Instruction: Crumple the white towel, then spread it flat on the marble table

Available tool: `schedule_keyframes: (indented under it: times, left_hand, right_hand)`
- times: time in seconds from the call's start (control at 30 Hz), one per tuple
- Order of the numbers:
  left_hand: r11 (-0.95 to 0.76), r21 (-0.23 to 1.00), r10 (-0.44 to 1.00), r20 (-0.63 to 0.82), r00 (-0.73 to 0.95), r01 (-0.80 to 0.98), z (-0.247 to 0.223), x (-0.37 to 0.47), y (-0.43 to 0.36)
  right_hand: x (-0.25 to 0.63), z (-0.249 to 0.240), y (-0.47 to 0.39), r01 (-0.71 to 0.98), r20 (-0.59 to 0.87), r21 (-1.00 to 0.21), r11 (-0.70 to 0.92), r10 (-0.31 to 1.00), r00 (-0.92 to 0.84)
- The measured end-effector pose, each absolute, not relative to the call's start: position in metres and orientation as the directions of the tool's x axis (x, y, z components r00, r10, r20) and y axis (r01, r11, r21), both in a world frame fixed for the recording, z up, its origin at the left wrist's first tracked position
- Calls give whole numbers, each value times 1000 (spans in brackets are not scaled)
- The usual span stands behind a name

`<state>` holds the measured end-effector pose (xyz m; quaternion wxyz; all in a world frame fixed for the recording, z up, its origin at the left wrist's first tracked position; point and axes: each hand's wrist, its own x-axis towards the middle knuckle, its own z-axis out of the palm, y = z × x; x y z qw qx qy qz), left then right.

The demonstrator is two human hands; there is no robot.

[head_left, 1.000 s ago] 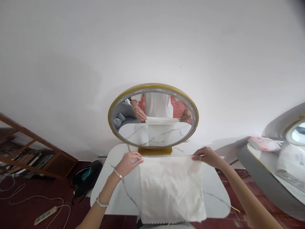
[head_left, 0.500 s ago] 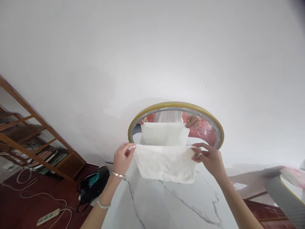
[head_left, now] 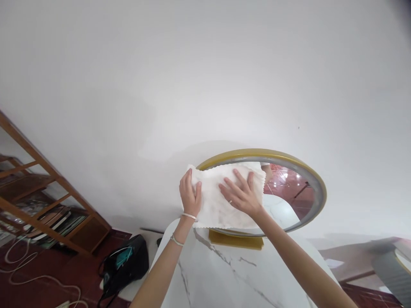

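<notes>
The white cloth (head_left: 210, 205) is spread over the left part of the mirror (head_left: 321, 194), which is placed above the marbled table (head_left: 221, 278). By the left hand (head_left: 190, 194), the cloth is grasped near its left edge, at the gold rim. By the right hand (head_left: 242, 194), with fingers opened and spread, the cloth is pressed flat; it is not gripped. The gold base (head_left: 236, 240) is seen below the cloth.

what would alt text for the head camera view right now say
Two bare hands hold a white cloth against a round, gold-rimmed mirror: the right hand lies spread on the cloth, the left hand grips its left edge. The mirror stands on a white, grey-veined table by a pale wall.
</notes>
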<state>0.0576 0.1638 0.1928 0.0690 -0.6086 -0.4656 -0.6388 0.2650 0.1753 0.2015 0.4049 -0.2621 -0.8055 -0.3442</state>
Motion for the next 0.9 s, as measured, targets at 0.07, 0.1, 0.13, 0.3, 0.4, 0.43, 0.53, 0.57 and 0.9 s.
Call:
schedule_keyframes:
  times: [0.07,0.1,0.13,0.3,0.4,0.43,0.53,0.57,0.9]
  left_hand:
    - [-553,485,436,861,-261,678,185,60,167]
    - [-558,489,407,865,-293,670,184,60,169]
    - [-567,500,380,864,-330,655,183,59,171]
    - [-587,588,334,802,-494,557,189,56,173]
    - [-568,657,393,746,-537,496,186,53,170]
    - [-556,683,416,721,-554,473,183,52,169]
    - [-520,755,465,643,-609,400,176,49,165]
    - [-511,768,471,625,-622,386,174,49,164]
    - [-647,598,411,796,-445,473,211,66,170]
  right_hand:
    - [263,201,175,711,765,316,628,275,-582]
    - [261,202,175,718,739,282,636,333,-586]
    - [259,204,174,721,718,246,648,378,-585]
    - [240,213,177,683,638,133,718,465,-614]
    - [229,217,179,650,613,60,757,486,-623]
    - [225,219,179,630,604,26,776,490,-629]
    - [217,225,177,515,569,-182,838,517,-640]
    - [216,227,177,466,553,-267,843,530,-642]
    - [215,238,181,349,612,-603,717,696,-374]
